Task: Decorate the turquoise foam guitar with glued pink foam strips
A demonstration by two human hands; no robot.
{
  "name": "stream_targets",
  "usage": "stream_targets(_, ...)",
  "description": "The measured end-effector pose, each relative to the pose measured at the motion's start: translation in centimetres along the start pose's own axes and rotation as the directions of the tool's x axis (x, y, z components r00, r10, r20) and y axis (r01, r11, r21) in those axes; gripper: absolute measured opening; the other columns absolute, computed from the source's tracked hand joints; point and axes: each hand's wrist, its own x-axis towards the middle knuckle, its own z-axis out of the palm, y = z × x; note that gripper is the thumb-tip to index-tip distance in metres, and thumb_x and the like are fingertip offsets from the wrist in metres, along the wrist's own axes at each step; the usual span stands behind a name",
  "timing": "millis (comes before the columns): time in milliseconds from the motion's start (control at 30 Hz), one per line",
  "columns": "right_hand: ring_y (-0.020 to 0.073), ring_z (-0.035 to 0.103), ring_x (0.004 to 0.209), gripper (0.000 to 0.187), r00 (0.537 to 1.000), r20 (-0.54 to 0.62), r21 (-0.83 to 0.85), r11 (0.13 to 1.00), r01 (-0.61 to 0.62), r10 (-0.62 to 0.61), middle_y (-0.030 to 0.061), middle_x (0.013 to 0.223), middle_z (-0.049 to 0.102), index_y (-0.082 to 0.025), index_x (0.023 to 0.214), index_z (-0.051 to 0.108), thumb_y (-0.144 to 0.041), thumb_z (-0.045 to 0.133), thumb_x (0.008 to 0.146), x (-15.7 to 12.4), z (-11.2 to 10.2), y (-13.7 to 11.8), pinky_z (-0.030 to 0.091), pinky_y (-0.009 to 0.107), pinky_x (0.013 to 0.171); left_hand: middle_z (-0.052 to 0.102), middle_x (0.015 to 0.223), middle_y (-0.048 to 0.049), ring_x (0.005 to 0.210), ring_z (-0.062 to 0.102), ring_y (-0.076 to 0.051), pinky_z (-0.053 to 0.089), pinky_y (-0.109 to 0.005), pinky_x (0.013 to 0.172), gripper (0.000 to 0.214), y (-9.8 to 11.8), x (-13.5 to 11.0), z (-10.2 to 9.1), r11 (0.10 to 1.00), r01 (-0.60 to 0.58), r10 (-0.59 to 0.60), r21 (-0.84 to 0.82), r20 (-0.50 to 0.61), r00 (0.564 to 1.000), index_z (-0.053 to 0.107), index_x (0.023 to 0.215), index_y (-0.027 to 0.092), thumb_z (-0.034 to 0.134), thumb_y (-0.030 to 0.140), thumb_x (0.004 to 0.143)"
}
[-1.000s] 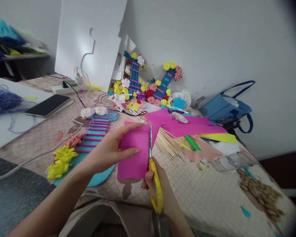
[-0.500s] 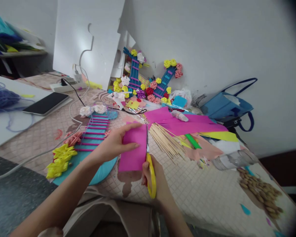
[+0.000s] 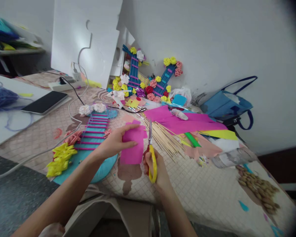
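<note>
My left hand (image 3: pixel 114 141) pinches a small pink paper sheet (image 3: pixel 133 148) by its left edge, holding it above the table. My right hand (image 3: pixel 154 168) grips yellow-handled scissors (image 3: pixel 151 154), blades pointing up and away, right beside the sheet's right edge. Just behind the scissors lies a fan of thin wooden sticks (image 3: pixel 166 140). To the left of my left hand rests a blue board with pink rungs (image 3: pixel 95 131), with yellow paper flowers (image 3: pixel 60 158) at its near end.
Large pink paper sheets (image 3: pixel 185 121) and yellow, green scraps lie right of the sticks. Flower-decorated blue ladders (image 3: pixel 135 72) lean on the wall. A phone (image 3: pixel 44 102), purple yarn (image 3: pixel 1 97), a power strip (image 3: pixel 64 85), a blue bag (image 3: pixel 224 105) and a clear bottle (image 3: pixel 232 158) surround.
The pink piece in my left hand has become narrower and sits lower and closer to me. The scissors have moved along its right edge and their blades now stand beside it.
</note>
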Motion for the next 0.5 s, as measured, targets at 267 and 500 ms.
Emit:
stream_targets(267,0.0057,0.045,0.037,0.035,0.997,-0.013,0.087,0.993,0.077,-0.076,-0.0099,0.055,0.049,-0.020,0.078,0.046,-0.037,0.074,0.066,1.2,0.1,-1.8,0.040,0.019,0.035,0.058,0.130,-0.0084,0.112,0.056,-0.027,0.045,-0.039,0.095,0.058,0.5,-0.7,0.9,0.998,0.018,-0.016,-0.060,0.026,1.000,0.052,0.131,0.021,0.069,0.026,0.076)
stream_targets(500,0.0063,0.045,0.039,0.037,0.993,-0.062,0.077,0.991,0.107,-0.102,-0.0092,0.057,0.048,-0.019,0.080,0.047,-0.039,0.075,0.066,2.3,-0.9,-1.6,0.039,0.019,0.036,0.063,0.115,-0.0099,0.094,0.061,-0.021,0.052,-0.031,0.075,0.050,-0.4,-2.7,2.6,0.968,0.108,-0.110,-0.225,0.002,0.994,0.054,0.128,0.019,0.064,0.029,0.080)
